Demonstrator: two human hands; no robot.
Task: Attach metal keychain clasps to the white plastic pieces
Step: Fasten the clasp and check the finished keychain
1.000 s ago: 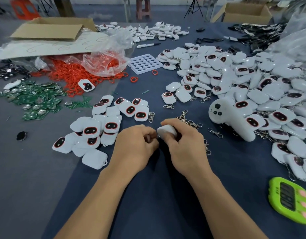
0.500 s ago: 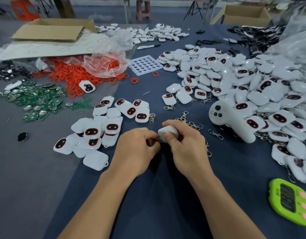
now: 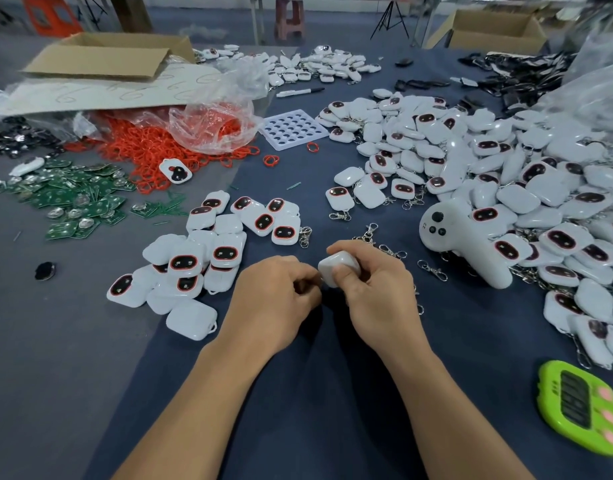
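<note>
- Little has changed in the last second: both hands stay pressed together, so the fitting seems still under way.
- Pile [image 3: 194, 261] at 10 o'clock of the hands lies as it did.
- Left hand [image 3: 274, 299]: fingers curled against the piece's left edge; whether they pinch a clasp I cannot tell.
- Piece [image 3: 336, 266] has tipped up slightly, and the right hand [image 3: 377, 292] grips it, thumb on top.
- Clasps [image 3: 391, 251] lie loose at 1 o'clock.
</note>
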